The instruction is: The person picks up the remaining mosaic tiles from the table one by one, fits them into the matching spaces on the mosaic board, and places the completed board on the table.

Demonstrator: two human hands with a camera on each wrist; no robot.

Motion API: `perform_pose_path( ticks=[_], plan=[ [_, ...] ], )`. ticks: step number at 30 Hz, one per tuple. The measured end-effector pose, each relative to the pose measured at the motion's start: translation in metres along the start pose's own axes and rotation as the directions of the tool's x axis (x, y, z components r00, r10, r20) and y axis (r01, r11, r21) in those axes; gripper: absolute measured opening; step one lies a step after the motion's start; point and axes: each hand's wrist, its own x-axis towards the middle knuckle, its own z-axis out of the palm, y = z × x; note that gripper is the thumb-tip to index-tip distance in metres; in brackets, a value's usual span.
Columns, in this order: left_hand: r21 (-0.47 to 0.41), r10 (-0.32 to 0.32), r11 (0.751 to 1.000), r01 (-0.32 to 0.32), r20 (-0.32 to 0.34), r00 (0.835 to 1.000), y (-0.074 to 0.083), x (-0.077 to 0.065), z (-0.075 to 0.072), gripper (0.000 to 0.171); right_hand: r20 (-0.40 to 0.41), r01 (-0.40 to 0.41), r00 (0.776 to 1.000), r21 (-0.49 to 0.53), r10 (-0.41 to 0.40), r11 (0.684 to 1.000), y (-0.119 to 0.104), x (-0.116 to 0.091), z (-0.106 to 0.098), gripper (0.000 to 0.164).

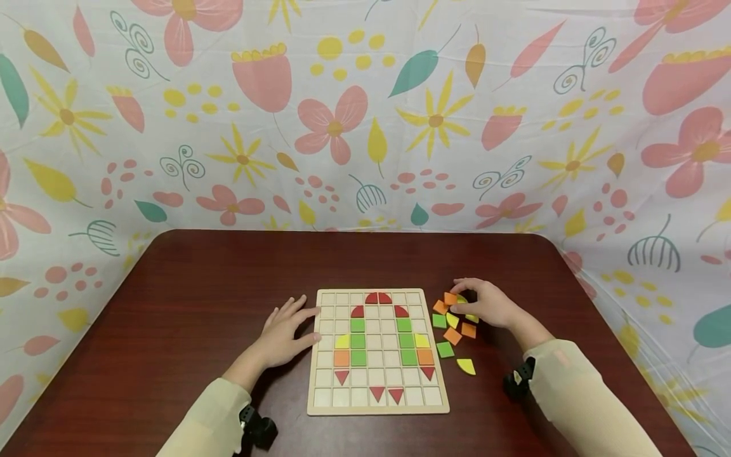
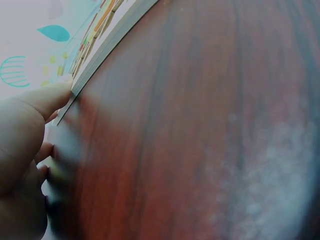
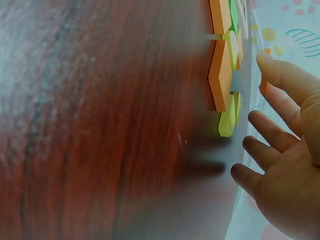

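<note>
A square wooden grid board (image 1: 372,407) lies on the table, with red, green, yellow and orange pieces in some of its cells. At its left edge my left hand (image 1: 282,336) rests, fingers spread, thumb and index finger touching the frame; the left wrist view shows the thumb against the board's side (image 2: 107,47). To the right of the board, my right hand (image 1: 488,303) is over a loose pile of pieces. Between its thumb and index finger it pinches an orange square (image 3: 263,80), while the other fingers are extended.
Beside the board lie loose orange squares (image 1: 453,336), green squares (image 1: 445,350) and yellow quarter-circles (image 1: 466,366). The dark wood table (image 1: 228,273) ends at a patterned cloth (image 1: 365,127) behind it. Each wrist carries a small black camera (image 1: 258,429).
</note>
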Motion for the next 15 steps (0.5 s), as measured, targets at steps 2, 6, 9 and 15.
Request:
perform_pose_path(
  ticks=[2, 6, 9, 15],
  plan=[
    [0.002, 0.003, 1.000, -0.003, -0.001, 1.000, 0.0001, -0.0003, 0.0001, 0.054, 0.000, -0.001, 1.000, 0.001, 0.001, 1.000, 0.0002, 0.0005, 0.0006, 0.038],
    [0.005, 0.013, 1.000, -0.013, -0.005, 1.000, -0.0002, -0.0003, 0.0005, 0.053, 0.001, -0.001, 1.000, 0.008, 0.001, 1.000, -0.0016, 0.0014, 0.0017, 0.037],
    [0.008, 0.017, 1.000, -0.017, -0.007, 1.000, -0.0007, 0.0001, 0.0007, 0.052, 0.005, -0.005, 1.000, 0.019, 0.005, 1.000, -0.0040, 0.0015, 0.0025, 0.036],
    [0.008, 0.018, 1.000, -0.018, -0.011, 1.000, -0.0013, 0.0006, 0.0008, 0.052, 0.007, -0.011, 1.000, 0.027, 0.011, 1.000, -0.0070, 0.0009, 0.0034, 0.037]
  ],
)
